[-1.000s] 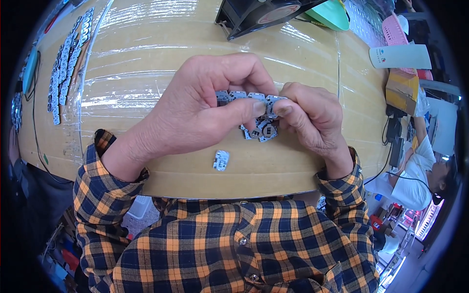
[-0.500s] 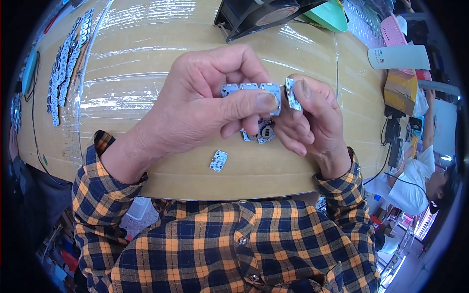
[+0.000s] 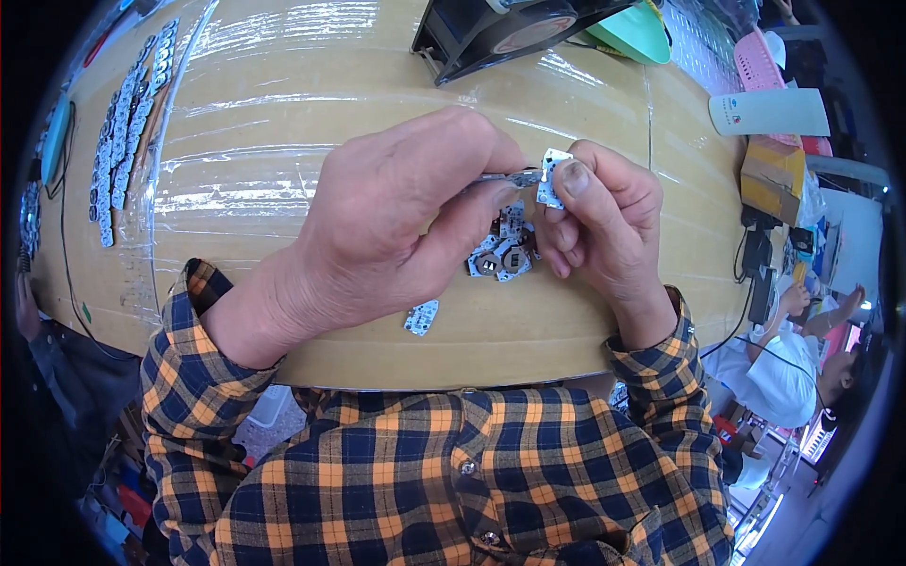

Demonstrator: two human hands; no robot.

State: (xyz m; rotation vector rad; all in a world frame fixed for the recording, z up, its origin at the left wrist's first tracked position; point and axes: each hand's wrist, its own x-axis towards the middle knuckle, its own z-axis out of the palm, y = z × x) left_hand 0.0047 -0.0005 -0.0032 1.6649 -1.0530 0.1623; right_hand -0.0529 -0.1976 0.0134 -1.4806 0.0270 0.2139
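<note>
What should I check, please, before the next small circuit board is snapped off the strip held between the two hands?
1. Left hand grips the circuit board strip: ok.
2. Right hand pinches the end board between its fingertips: ok.
3. End board fully separated from the strip: cannot tell.
4. Pile of loose boards lies on the table below the hands: ok.
5. One stray board lies near the table's front edge: not ok.
</note>
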